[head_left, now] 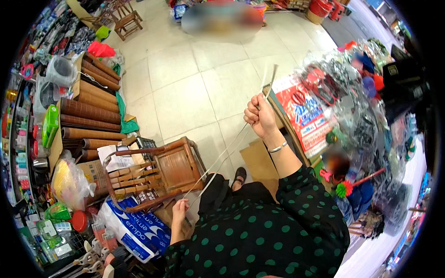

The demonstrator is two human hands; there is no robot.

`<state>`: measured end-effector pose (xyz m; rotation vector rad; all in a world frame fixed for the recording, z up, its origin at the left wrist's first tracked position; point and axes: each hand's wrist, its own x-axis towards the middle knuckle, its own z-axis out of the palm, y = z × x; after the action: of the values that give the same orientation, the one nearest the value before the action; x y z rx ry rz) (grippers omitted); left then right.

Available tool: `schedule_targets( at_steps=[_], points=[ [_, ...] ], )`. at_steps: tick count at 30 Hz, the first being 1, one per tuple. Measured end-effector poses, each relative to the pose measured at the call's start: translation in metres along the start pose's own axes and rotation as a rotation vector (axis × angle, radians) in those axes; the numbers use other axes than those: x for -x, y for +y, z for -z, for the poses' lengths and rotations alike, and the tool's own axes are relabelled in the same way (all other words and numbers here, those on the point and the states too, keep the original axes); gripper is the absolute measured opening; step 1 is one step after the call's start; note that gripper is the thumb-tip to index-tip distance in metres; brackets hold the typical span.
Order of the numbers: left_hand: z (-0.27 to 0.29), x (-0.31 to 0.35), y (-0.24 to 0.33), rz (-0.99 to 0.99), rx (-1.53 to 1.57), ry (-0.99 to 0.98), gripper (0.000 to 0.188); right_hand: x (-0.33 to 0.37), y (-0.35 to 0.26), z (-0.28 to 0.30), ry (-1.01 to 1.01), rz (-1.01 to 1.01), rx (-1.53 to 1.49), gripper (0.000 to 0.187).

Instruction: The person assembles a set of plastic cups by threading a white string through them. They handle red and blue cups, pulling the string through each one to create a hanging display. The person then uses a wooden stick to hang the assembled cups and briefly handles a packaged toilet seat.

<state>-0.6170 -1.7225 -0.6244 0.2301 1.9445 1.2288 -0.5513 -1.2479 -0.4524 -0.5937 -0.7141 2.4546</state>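
Observation:
Thin pale strips [212,179] run slantwise between my two hands, in front of my dark dress with green dots. My right hand [260,116], raised at the right of the middle, is closed in a fist around them, and their flat ends stick up above it. Lower down, my left hand [180,212] pinches the other stretch with its fingertips. What exactly the strips are made of I cannot tell. A brown wooden chair [178,170] with a slatted back stands just beyond the left hand.
Rolled brown mats [90,113] and crowded shelves line the left side. A blue and white plastic pack [139,229] lies beside the chair. Bagged goods [359,118] pile up at right, by a red and white package [306,129]. Flattened cardboard [259,162] lies near my foot.

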Motion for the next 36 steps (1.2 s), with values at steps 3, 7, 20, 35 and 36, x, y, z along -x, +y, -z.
schedule_targets(
  at_steps=[3,7,20,35,36],
  points=[
    [0.003,-0.018,0.007,0.051,0.159,0.072,0.029,-0.055,-0.017,-0.007,-0.026,0.001,0.012,0.035],
    [0.002,-0.071,0.027,0.223,0.55,0.118,0.03,-0.126,-0.032,-0.02,-0.018,0.07,0.04,0.037],
    [0.068,-0.411,0.294,-0.22,-0.227,-0.261,0.056,-0.34,-0.042,-0.114,0.022,-0.031,0.15,0.045],
    [-0.19,-0.638,0.686,-0.359,0.618,-0.722,0.021,-0.491,-0.164,-0.046,-0.056,-0.066,0.652,0.031],
    [-0.196,-0.658,0.699,-0.36,0.715,-0.72,0.018,-0.5,-0.184,-0.023,-0.07,-0.106,0.724,0.03]
  ],
)
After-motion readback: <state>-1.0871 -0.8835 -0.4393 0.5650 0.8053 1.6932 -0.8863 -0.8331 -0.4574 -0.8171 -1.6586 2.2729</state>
